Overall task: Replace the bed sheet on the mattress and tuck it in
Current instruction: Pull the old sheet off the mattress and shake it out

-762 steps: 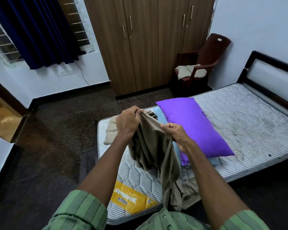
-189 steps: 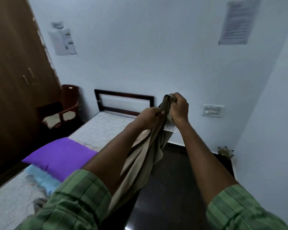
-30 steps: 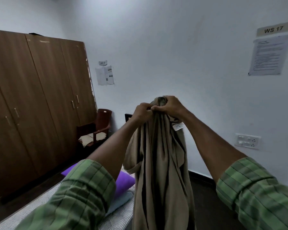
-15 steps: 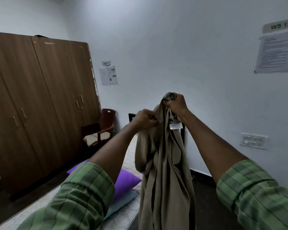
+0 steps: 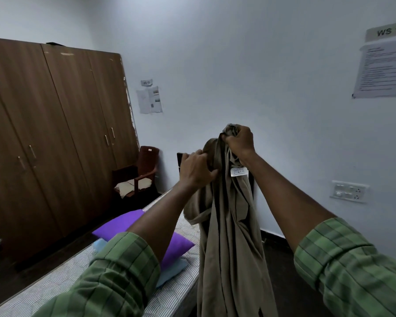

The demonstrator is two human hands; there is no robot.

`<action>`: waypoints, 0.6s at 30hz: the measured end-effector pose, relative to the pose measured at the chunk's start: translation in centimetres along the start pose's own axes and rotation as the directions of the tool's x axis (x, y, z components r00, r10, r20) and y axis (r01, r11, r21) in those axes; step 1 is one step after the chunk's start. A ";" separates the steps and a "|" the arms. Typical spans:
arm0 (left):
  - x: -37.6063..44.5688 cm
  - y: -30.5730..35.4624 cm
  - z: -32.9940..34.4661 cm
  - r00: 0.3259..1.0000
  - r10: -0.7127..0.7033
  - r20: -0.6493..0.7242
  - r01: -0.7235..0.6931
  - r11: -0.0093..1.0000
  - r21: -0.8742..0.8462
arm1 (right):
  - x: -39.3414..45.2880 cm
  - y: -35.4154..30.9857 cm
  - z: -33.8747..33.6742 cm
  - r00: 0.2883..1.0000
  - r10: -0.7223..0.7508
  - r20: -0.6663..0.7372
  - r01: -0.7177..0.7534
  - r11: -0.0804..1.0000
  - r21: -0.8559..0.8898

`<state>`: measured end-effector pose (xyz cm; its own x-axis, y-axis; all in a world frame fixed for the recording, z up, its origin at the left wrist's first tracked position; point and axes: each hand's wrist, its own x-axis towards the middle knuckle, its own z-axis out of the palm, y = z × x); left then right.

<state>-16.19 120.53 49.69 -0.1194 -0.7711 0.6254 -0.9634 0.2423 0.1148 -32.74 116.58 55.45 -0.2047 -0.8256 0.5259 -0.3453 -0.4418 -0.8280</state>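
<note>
The right hand (image 5: 239, 143) is raised in front of the white wall, its fingers curled tight round the bunched top of the khaki bed sheet (image 5: 229, 236). The left hand (image 5: 196, 169) sits just lower and to the left, pinching a fold of the same cloth. The sheet hangs from both in long gathered folds down past the bed's edge, a small white label (image 5: 239, 171) showing under the right wrist.

Below lies the bare striped mattress (image 5: 55, 287) — on it a purple pillow (image 5: 169, 241) resting over a light blue one (image 5: 173, 272). Beyond its far end stands a dark brown chair (image 5: 144, 165) with pale cloth (image 5: 133, 186) on its seat, next to a tall wooden wardrobe (image 5: 55, 124). The wall carries taped papers (image 5: 381, 69), a "WS 17" sign (image 5: 389, 32) and a switch plate (image 5: 349, 192).

Half a second ago the left hand was a little nearer the right one; now the two have drawn further apart, the right higher — and the view has swung slightly left.
</note>
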 end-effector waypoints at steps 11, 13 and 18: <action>-1.5 -0.1 2.8 0.979 -0.178 0.105 0.198 0.950 -0.240 | -0.1 -0.4 -0.8 0.999 -0.009 0.042 0.006 0.997 0.072; -1.5 -0.3 2.9 0.984 -0.113 0.136 0.145 0.955 -0.257 | -0.1 -0.2 -0.9 0.998 -0.005 0.058 0.000 0.996 0.089; -1.9 -0.6 3.3 0.995 -0.088 0.052 0.099 0.954 -0.283 | 0.2 0.3 -0.8 0.999 0.051 0.006 -0.052 0.993 0.106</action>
<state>-16.22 119.93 45.85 -0.0465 -0.8190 0.5719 -0.8628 0.3215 0.3903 -33.65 116.60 55.44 -0.2165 -0.8493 0.4815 -0.2351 -0.4334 -0.8700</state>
